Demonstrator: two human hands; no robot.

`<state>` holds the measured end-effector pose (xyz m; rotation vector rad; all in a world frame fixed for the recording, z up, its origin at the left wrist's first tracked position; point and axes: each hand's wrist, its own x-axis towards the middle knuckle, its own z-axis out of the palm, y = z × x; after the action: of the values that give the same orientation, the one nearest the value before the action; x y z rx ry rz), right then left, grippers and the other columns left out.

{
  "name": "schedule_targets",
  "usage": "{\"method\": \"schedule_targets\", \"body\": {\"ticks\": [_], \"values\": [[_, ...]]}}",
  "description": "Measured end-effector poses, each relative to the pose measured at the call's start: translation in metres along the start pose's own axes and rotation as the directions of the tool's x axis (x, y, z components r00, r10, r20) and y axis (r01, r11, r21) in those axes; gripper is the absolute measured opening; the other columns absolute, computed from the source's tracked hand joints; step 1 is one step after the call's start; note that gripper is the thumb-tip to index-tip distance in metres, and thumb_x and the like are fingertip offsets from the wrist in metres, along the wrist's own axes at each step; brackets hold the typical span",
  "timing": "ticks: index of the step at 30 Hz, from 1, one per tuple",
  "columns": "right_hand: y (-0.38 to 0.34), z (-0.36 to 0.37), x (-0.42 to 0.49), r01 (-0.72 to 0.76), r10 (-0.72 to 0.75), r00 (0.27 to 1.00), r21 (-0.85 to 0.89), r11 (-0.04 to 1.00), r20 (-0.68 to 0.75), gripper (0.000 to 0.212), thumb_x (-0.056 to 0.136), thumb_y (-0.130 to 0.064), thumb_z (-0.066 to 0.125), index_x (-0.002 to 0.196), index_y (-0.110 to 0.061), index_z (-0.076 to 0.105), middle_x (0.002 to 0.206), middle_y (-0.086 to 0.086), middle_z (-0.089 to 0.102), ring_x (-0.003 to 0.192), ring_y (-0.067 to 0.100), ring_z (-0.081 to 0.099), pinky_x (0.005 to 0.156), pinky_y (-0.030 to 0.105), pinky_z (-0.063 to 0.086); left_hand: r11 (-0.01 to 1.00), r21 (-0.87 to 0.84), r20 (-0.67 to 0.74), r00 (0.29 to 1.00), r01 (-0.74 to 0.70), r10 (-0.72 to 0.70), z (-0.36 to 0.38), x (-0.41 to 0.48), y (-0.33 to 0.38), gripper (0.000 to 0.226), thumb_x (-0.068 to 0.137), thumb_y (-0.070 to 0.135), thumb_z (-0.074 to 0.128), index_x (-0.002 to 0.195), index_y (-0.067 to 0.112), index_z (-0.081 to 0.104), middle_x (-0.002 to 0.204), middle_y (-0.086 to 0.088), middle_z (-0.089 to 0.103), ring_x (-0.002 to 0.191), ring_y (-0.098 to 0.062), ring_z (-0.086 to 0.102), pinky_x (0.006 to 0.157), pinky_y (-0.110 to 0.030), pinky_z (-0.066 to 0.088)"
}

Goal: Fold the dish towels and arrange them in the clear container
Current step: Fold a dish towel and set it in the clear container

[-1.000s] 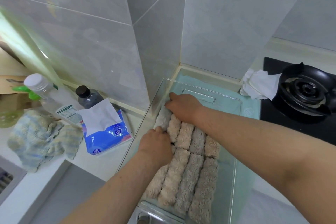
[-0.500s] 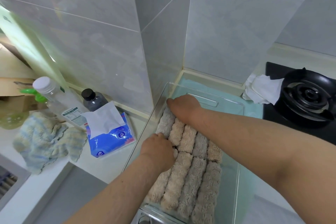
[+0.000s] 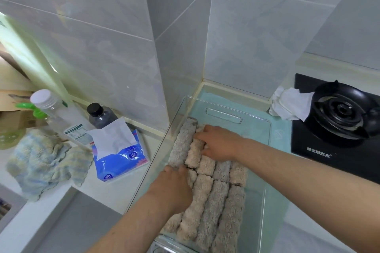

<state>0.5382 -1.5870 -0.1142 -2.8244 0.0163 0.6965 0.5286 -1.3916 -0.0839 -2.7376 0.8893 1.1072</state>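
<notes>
While rolled dish towels (image 3: 207, 197) fill the clear container (image 3: 265, 170) in tight rows, a person presses both hands down to keep them packed. Spread fingers of the right hand (image 3: 220, 142) push rolls toward the container's far left corner, apparently wedging a grey roll (image 3: 184, 141) against the left wall. Palm down, the left hand (image 3: 174, 189) pins the near end, fingers together. A striped cloth (image 3: 45, 162) lies unfolded near the counter's left edge, beside a tissue pack (image 3: 121, 154), likely awaiting its turn.
</notes>
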Motion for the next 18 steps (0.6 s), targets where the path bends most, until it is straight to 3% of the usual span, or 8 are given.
{"method": "schedule_targets", "body": {"ticks": [3, 7, 13, 16, 18], "values": [[-0.002, 0.009, 0.006, 0.008, -0.008, 1.000, -0.027, 1.000, 0.006, 0.060, 0.094, -0.037, 0.053, 0.148, -0.034, 0.027, 0.133, 0.009, 0.038, 0.122, 0.028, 0.038, 0.098, 0.046, 0.043, 0.999, -0.031, 0.057, 0.998, 0.017, -0.016, 0.000, -0.005, 0.000, 0.063, 0.094, 0.029, 0.038, 0.151, 0.023, 0.011, 0.146, -0.019, 0.029, 0.130, -0.033, 0.039, 0.102, -0.037, 0.036], [0.001, -0.002, -0.001, 0.004, -0.003, 1.000, 0.142, 0.990, -0.012, 0.051, 0.094, -0.029, 0.053, 0.144, -0.032, 0.039, 0.131, 0.007, 0.041, 0.119, 0.025, 0.044, 0.100, 0.040, 0.041, 0.999, 0.036, 0.106, 0.994, 0.032, -0.036, 0.007, -0.019, 0.001, 0.048, 0.097, 0.036, 0.034, 0.141, 0.017, 0.033, 0.139, -0.016, 0.042, 0.127, -0.030, 0.044, 0.099, -0.033, 0.037], [-0.001, -0.009, -0.012, -0.077, 0.069, 0.995, 0.116, 0.990, 0.079, 0.053, 0.089, -0.013, 0.048, 0.141, -0.022, 0.042, 0.128, 0.008, 0.042, 0.114, 0.027, 0.050, 0.097, 0.039, 0.046, 0.995, -0.036, 0.111, 0.989, 0.098, -0.093, 0.019, -0.017, -0.008, 0.066, 0.091, 0.053, 0.039, 0.144, 0.016, 0.029, 0.145, -0.010, 0.030, 0.128, -0.028, 0.046, 0.104, -0.036, 0.038], [-0.001, -0.018, -0.014, -0.103, 0.100, 0.995, 0.137, 0.985, 0.026, 0.048, 0.092, -0.012, 0.043, 0.139, -0.023, 0.046, 0.125, 0.008, 0.044, 0.107, 0.027, 0.053, 0.094, 0.038, 0.046, 0.994, -0.034, 0.102, 0.990, 0.100, -0.096, 0.021, -0.018, -0.013, 0.058, 0.089, 0.054, 0.038, 0.137, 0.023, 0.035, 0.135, -0.009, 0.036, 0.121, -0.028, 0.050, 0.100, -0.036, 0.041], [-0.002, -0.022, -0.021, -0.101, 0.097, 0.993, 0.056, 0.993, 0.072, 0.049, 0.094, -0.012, 0.040, 0.140, -0.023, 0.046, 0.130, 0.010, 0.044, 0.110, 0.027, 0.052, 0.094, 0.036, 0.046, 0.995, -0.021, 0.122, 0.988, 0.098, -0.094, 0.023, -0.018, -0.017, 0.052, 0.087, 0.054, 0.034, 0.132, 0.029, 0.037, 0.129, -0.008, 0.041, 0.117, -0.029, 0.052, 0.098, -0.036, 0.042]]}}
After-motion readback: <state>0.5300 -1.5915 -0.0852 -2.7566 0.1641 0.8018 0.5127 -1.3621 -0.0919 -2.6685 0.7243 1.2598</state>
